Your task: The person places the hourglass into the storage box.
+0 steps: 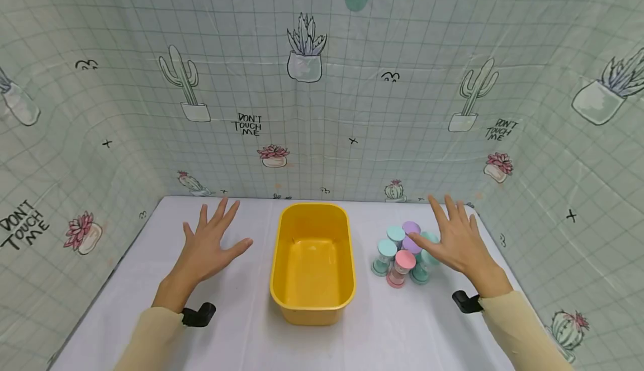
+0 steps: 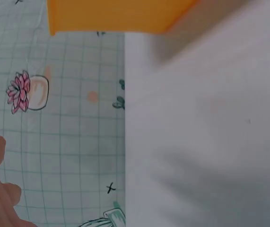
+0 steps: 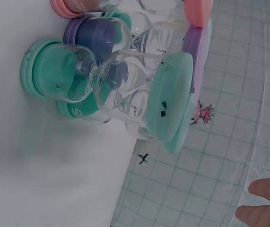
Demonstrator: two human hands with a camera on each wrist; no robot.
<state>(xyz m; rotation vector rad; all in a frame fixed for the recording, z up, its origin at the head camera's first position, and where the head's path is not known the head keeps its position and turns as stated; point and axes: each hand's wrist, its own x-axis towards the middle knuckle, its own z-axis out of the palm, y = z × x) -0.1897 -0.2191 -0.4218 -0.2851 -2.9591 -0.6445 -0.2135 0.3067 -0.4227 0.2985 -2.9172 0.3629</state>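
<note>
Left hand point(image 1: 203, 253): fingers spread wide, thumb out toward the bin, nothing held. A black wrist strap point(image 1: 198, 315) sits behind those fingers.

Yellow bin point(image 1: 313, 316): right of the left fingers, between both hands, upright, apart from each. Its inside floor shows bare.

Sand timers point(image 1: 405, 260): a tight cluster just left of the right fingers, standing upright, caps teal, pink and purple. The thumb overlaps them from the head view; the right wrist view shows a gap between fingertips and glass.

Right hand point(image 1: 460, 242): fingers spread too, gripping nothing.

Progress: no timer in the bin, none lifted; the whole group is outside. Handling looks unstarted — though a finished layout might look the same.

Surface: white tabletop point(image 1: 226, 332) below both sets of fingers, soft shadow under the left.

Room: pale gridded cloth point(image 1: 322, 108) beyond the fingers and along both sides — potted cacti, succulents, "DON'T TOUCH ME" lettering.
</note>
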